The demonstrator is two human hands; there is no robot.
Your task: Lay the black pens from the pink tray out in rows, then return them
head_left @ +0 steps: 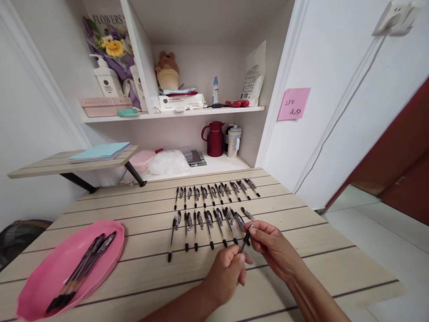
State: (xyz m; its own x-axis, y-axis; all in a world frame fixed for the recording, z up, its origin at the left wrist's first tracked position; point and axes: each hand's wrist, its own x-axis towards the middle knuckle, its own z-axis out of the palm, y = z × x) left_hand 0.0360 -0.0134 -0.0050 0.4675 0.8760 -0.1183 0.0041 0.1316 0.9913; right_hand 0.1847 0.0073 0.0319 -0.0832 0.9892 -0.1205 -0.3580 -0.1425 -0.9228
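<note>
Both hands meet over the wooden table (pixel 301 250), gripping one black pen (pixel 246 239). My left hand (pixel 228 273) is closed round the pen's lower end. My right hand (pixel 270 243) pinches its upper end with thumb and fingertips. Just beyond my hands lie two rows of black pens with their caps beside them: a near row (pixel 204 226) and a far row (pixel 214 193). A pink oval tray (pixel 43 281) at the front left holds several more black pens (pixel 83 268).
A small raised wooden shelf (pixel 50 164) with a light blue folder stands at the back left. Behind the table, white shelves hold a red jug (pixel 214 138), a plush toy, bottles and bags. A pink note (pixel 293 103) hangs on the right wall.
</note>
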